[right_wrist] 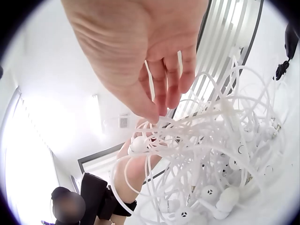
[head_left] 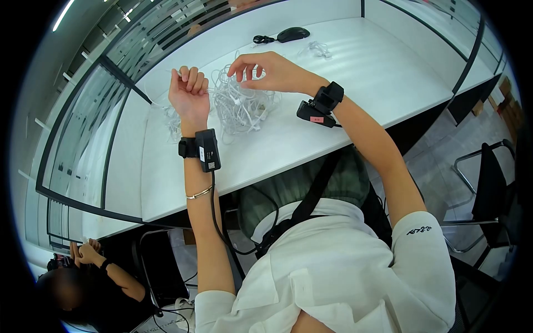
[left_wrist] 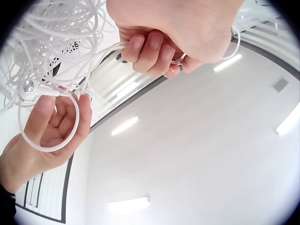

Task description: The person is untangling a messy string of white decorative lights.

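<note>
Both touch cables (head_left: 239, 108) — left (head_left: 190, 99) clenched, right (head_left: 273, 72) loose.

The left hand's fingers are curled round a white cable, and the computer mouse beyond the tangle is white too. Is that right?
Not quite: the mouse beyond the tangle is black, as the head view shows. The left hand's fingers are curled round a white cable, as you said.

The left hand (head_left: 190, 95) is curling its fingers beside a tangle of white cables (head_left: 241, 108), while the right hand (head_left: 273, 72) is reaching over the tangle with bent fingers, thumb and forefinger apart. Farther back, a black mouse (head_left: 293, 35) is lying on the white desk (head_left: 366, 61) beside its bundled black cord (head_left: 264, 39), and a small white coil (head_left: 319, 50) is resting nearby. At lower left, a person in black (head_left: 119, 297) is holding both hands close together.
</note>
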The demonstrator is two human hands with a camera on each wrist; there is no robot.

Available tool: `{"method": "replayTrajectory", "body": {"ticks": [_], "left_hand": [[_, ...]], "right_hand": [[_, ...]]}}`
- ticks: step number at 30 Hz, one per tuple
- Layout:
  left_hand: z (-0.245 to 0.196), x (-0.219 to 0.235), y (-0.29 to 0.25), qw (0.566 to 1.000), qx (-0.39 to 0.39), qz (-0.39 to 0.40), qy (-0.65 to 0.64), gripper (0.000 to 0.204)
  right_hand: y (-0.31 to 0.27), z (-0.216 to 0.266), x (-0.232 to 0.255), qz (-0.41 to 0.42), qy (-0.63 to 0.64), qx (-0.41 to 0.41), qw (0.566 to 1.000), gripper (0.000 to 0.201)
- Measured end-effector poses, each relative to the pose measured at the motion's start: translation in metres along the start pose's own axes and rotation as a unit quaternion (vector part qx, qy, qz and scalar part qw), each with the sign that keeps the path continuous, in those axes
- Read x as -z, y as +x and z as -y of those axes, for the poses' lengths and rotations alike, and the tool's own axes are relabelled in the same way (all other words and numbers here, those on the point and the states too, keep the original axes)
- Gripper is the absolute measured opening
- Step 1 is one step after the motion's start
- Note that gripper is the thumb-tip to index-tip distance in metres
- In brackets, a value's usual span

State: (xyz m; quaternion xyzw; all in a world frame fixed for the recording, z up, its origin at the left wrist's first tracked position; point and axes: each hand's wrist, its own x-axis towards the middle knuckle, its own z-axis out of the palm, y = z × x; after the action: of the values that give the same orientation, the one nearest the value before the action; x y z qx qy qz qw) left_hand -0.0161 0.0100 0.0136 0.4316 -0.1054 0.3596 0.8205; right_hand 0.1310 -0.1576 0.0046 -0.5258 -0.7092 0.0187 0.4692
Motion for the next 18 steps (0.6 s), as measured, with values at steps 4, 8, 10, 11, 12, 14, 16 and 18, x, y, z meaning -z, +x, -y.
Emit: {"method": "replayTrajectory", "body": {"ticks": [4, 8, 10, 11, 12, 14, 16, 18], "left_hand": [[0.001, -0.001, 0.000, 1.000, -0.002, -0.006, 0.005, 0.036], [0.002, -0.001, 0.001, 1.000, -0.004, -0.017, 0.008, 0.037], [0.002, 0.000, 0.001, 1.000, -0.013, -0.027, 0.007, 0.036], [0.002, 0.000, 0.001, 0.999, -0.017, -0.031, 0.006, 0.036], [0.003, -0.001, 0.001, 0.999, -0.015, -0.028, 0.001, 0.035], [0.003, -0.002, -0.001, 1.000, -0.012, -0.022, -0.007, 0.034], [0.003, -0.002, -0.001, 1.000, -0.008, -0.018, -0.006, 0.034], [0.002, -0.003, -0.001, 1.000, -0.001, -0.012, -0.001, 0.033]], "right_hand": [[0.001, 0.000, -0.002, 0.011, -0.001, -0.012, 1.000, 0.025], [-0.002, 0.004, -0.001, 0.007, 0.015, -0.016, 1.000, 0.028], [-0.001, 0.001, 0.000, -0.008, 0.025, -0.010, 1.000, 0.030], [-0.001, 0.000, 0.001, -0.015, 0.030, -0.007, 0.999, 0.030], [-0.002, 0.002, 0.002, -0.009, 0.028, -0.006, 1.000, 0.032], [-0.003, 0.008, 0.004, -0.004, 0.061, -0.016, 0.998, 0.032], [-0.004, 0.009, 0.003, -0.002, 0.090, -0.024, 0.996, 0.032], [-0.004, 0.008, 0.002, -0.002, 0.107, -0.033, 0.994, 0.032]]}}
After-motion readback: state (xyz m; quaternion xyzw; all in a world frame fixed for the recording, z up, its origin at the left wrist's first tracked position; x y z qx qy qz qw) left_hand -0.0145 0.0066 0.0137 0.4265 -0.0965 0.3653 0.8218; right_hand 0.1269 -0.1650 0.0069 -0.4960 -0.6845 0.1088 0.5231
